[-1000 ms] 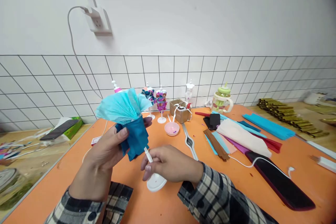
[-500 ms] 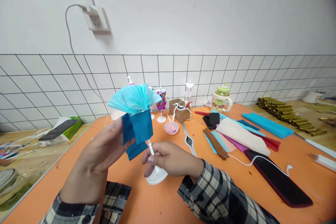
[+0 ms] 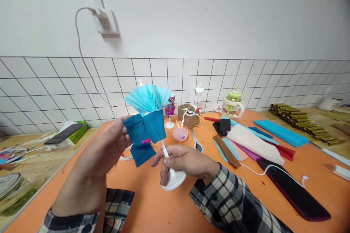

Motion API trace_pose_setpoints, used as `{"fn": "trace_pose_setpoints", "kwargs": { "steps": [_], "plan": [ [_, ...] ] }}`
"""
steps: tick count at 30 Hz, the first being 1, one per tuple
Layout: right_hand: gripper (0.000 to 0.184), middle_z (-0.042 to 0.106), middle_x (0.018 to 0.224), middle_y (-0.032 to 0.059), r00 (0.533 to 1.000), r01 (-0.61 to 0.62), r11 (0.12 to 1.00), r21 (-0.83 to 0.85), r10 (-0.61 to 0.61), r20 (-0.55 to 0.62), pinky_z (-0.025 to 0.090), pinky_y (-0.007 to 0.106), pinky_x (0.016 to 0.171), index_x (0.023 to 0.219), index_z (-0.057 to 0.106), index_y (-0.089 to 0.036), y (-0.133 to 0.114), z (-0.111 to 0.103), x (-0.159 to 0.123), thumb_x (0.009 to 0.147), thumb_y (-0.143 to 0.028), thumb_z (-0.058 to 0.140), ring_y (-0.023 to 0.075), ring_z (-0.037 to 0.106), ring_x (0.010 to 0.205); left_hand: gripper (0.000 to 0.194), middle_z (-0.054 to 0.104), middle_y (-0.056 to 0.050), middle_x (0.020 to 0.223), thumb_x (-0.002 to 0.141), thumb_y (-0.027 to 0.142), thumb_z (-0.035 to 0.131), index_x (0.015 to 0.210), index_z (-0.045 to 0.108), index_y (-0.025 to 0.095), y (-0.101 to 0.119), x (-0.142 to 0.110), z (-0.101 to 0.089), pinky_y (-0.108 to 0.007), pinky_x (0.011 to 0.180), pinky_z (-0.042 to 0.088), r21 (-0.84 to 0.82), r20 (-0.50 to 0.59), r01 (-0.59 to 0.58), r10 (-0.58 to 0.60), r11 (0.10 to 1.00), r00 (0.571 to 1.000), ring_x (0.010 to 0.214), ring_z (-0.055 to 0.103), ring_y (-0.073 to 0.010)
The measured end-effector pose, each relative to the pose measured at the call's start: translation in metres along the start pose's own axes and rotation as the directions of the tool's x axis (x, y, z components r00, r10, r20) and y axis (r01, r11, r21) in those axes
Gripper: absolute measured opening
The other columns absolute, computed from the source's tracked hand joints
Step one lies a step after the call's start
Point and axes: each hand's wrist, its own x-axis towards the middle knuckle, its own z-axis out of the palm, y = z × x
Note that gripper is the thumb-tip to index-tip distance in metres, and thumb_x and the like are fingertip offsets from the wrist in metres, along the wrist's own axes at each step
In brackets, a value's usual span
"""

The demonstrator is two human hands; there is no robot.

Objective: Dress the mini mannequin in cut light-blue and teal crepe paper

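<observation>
My left hand [image 3: 95, 160] pinches the dark teal paper [image 3: 143, 133] wrapped round a small white mannequin stand [image 3: 172, 179]. A light blue pleated paper fan [image 3: 147, 97] spreads out above the teal piece, and a bit of pink shows under it. My right hand [image 3: 186, 162] is closed on the stand's thin white stem just above its round base. Both hands hold the piece up over the orange table [image 3: 169, 211].
Behind stand more decorated mannequins [image 3: 169, 108], a pink bowl [image 3: 180, 134], a cardboard box [image 3: 188, 114], a green-lidded cup [image 3: 233, 105] and scissors [image 3: 196, 142]. Paper sheets [image 3: 254, 142], a dark case [image 3: 292, 189] and gold strips [image 3: 300, 122] lie right. A phone [image 3: 64, 133] rests left.
The piece has turned and shifted right, so the teal paper now spreads open facing me. My left fingers moved from wrapping it to pinching its left edge. The stand's base tilted.
</observation>
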Motion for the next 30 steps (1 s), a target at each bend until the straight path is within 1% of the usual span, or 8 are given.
{"fn": "trace_pose_setpoints", "kwargs": {
  "steps": [3, 5, 8, 12, 21, 24, 28, 30],
  "plan": [
    [0.05, 0.069, 0.074, 0.0038, 0.999, 0.001, 0.998, 0.064, -0.003, 0.041, 0.048, 0.036, 0.085, 0.11, 0.067, -0.013, 0.001, -0.004, -0.003, 0.086, -0.057, 0.07, 0.016, 0.065, 0.072, 0.031, 0.076, 0.001, 0.085, 0.077, 0.04, 0.086, 0.099, 0.074, 0.021, -0.002, -0.001, -0.002, -0.023, 0.071, 0.057, 0.113, -0.12, -0.023, 0.036, 0.993, 0.992, 0.077, 0.069, -0.0166],
    [0.051, 0.068, 0.072, 0.0028, 0.994, -0.019, 0.994, 0.106, 0.008, 0.105, 0.048, 0.039, 0.09, 0.11, 0.067, -0.012, 0.002, -0.006, -0.004, 0.084, -0.056, 0.073, 0.0154, 0.065, 0.069, 0.023, 0.072, 0.005, 0.075, 0.077, 0.036, 0.085, 0.09, 0.074, 0.021, -0.002, -0.002, -0.003, -0.018, 0.06, 0.052, 0.122, -0.195, -0.028, 0.051, 0.992, 0.98, 0.065, 0.062, -0.0112],
    [0.055, 0.067, 0.068, 0.0017, 0.989, -0.034, 0.989, 0.141, 0.013, 0.146, 0.049, 0.04, 0.09, 0.113, 0.067, -0.011, 0.003, -0.009, -0.005, 0.083, -0.056, 0.074, 0.0147, 0.064, 0.064, 0.021, 0.068, 0.007, 0.067, 0.078, 0.04, 0.081, 0.087, 0.074, 0.023, 0.0, -0.004, -0.004, -0.02, 0.051, 0.047, 0.09, -0.255, -0.002, 0.024, 0.996, 0.967, 0.056, 0.059, -0.0108],
    [0.056, 0.069, 0.071, 0.0033, 0.994, -0.032, 0.992, 0.118, 0.02, 0.104, 0.049, 0.037, 0.087, 0.114, 0.067, -0.011, 0.005, -0.008, -0.002, 0.083, -0.056, 0.075, 0.0152, 0.065, 0.066, 0.023, 0.061, 0.008, 0.062, 0.075, 0.041, 0.082, 0.082, 0.07, 0.023, 0.004, -0.009, 0.001, -0.019, 0.048, 0.042, 0.169, -0.336, -0.011, 0.069, 0.985, 0.939, 0.052, 0.053, -0.0099],
    [0.053, 0.068, 0.076, 0.0044, 1.0, -0.016, 0.991, -0.129, 0.015, -0.012, 0.045, 0.028, 0.073, 0.118, 0.064, -0.012, 0.004, 0.004, 0.004, 0.091, -0.057, 0.063, 0.0143, 0.062, 0.069, 0.031, 0.051, 0.006, 0.06, 0.077, 0.047, 0.08, 0.076, 0.063, 0.022, 0.001, -0.013, 0.006, -0.023, 0.049, 0.033, 0.401, -0.328, -0.088, 0.233, 0.912, 0.915, 0.054, 0.044, -0.0113],
    [0.039, 0.067, 0.075, 0.0034, 0.998, -0.042, 0.978, -0.203, 0.031, -0.058, 0.045, 0.027, 0.07, 0.12, 0.063, -0.012, 0.006, 0.01, 0.009, 0.097, -0.044, 0.056, 0.0131, 0.06, 0.067, 0.03, 0.053, 0.005, 0.059, 0.083, 0.049, 0.072, 0.072, 0.062, 0.022, -0.002, -0.014, 0.009, -0.025, 0.049, 0.035, 0.62, -0.348, -0.079, 0.363, 0.781, 0.865, 0.054, 0.047, -0.0134],
    [0.029, 0.069, 0.075, 0.0029, 0.983, -0.107, 0.937, -0.333, 0.049, -0.178, 0.043, 0.024, 0.067, 0.121, 0.063, -0.014, 0.008, 0.02, 0.013, 0.098, -0.02, 0.045, 0.0131, 0.06, 0.068, 0.022, 0.065, 0.003, 0.061, 0.088, 0.041, 0.067, 0.074, 0.069, 0.024, -0.007, -0.016, 0.021, -0.028, 0.056, 0.04, 0.911, -0.241, -0.071, 0.667, 0.406, 0.705, 0.059, 0.06, -0.0169],
    [0.029, 0.07, 0.076, 0.0028, 0.971, -0.112, 0.907, -0.405, 0.013, -0.241, 0.042, 0.024, 0.066, 0.118, 0.064, -0.014, 0.009, 0.023, 0.014, 0.097, -0.016, 0.044, 0.0131, 0.06, 0.069, 0.021, 0.069, 0.002, 0.062, 0.09, 0.039, 0.065, 0.077, 0.071, 0.024, -0.011, -0.018, 0.027, -0.029, 0.057, 0.04, 0.961, -0.162, -0.059, 0.721, 0.271, 0.674, 0.06, 0.065, -0.0191]
  ]
}}
